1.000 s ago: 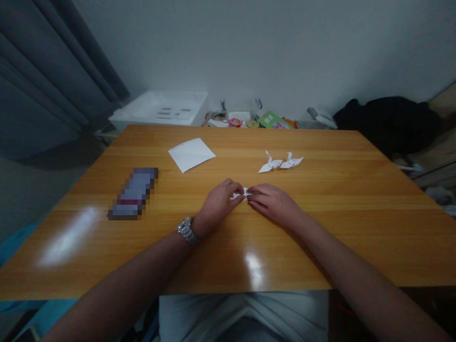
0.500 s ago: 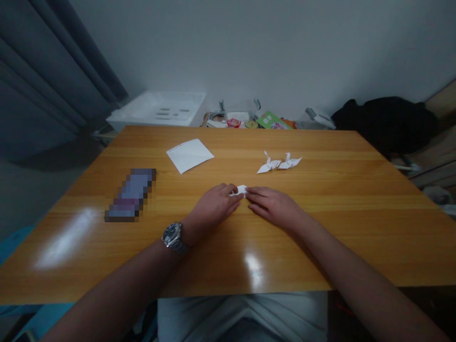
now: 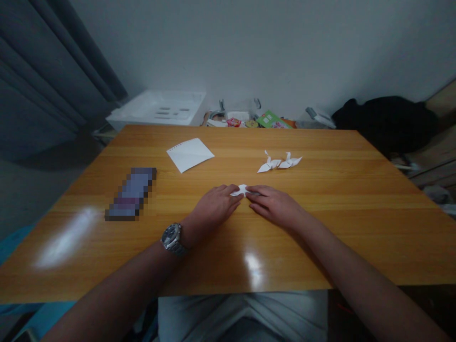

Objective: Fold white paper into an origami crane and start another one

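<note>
A small piece of folded white paper (image 3: 241, 190) lies on the wooden table (image 3: 320, 228), pressed between my two hands. My left hand (image 3: 216, 207), with a wristwatch on its wrist, lies over the paper's left side with its fingers curled down on it. My right hand (image 3: 273, 205) lies flat on the paper's right side, its fingertips on the fold. Most of the paper is hidden under my fingers. Two finished white paper cranes (image 3: 279, 162) sit side by side further back on the table.
A loose white sheet (image 3: 189, 154) lies at the back left of the table. A blurred dark oblong object (image 3: 131, 193) lies to the left. Behind the table stand a white box (image 3: 158, 107), small colourful items (image 3: 256, 121) and a black bundle (image 3: 386, 118).
My left hand has flattened and slid back a little, turning the watch face up. Both hands stay on the small folded paper.
</note>
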`<state>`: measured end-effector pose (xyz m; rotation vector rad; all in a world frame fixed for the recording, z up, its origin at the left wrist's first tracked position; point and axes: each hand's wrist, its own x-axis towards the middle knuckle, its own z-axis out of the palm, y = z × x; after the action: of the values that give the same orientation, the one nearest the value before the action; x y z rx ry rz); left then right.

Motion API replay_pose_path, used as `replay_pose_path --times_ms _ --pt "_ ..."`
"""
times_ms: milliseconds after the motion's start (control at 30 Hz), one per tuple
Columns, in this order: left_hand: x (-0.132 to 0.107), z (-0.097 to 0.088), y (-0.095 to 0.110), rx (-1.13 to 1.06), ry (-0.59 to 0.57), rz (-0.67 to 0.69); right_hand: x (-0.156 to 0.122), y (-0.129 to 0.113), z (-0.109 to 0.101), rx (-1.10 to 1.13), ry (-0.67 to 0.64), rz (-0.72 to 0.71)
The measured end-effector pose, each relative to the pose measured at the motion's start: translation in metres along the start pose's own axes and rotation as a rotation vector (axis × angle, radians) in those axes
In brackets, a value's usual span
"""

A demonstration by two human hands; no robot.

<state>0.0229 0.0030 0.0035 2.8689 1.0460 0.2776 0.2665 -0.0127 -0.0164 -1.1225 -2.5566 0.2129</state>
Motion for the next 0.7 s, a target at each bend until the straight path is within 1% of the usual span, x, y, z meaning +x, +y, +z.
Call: replay_pose_path --times_ms 233,367,533,700 --pt "-0.002 -0.001 -0.004 -0.057 -0.055 -0.001 0.000 0.002 -0.001 0.003 -0.005 -0.010" --pt "-0.003 0.001 -0.005 -0.062 -0.057 -0.007 0.000 0.004 -0.001 -0.003 -0.001 -0.027" --pt "-0.002 0.002 -0.004 -0.045 -0.033 -0.011 -0.001 0.008 -0.002 -0.016 -0.024 -0.077" --pt "-0.004 0.002 -0.007 -0.080 -0.060 -0.013 -0.003 0.011 -0.001 -0.015 -0.020 -0.075"
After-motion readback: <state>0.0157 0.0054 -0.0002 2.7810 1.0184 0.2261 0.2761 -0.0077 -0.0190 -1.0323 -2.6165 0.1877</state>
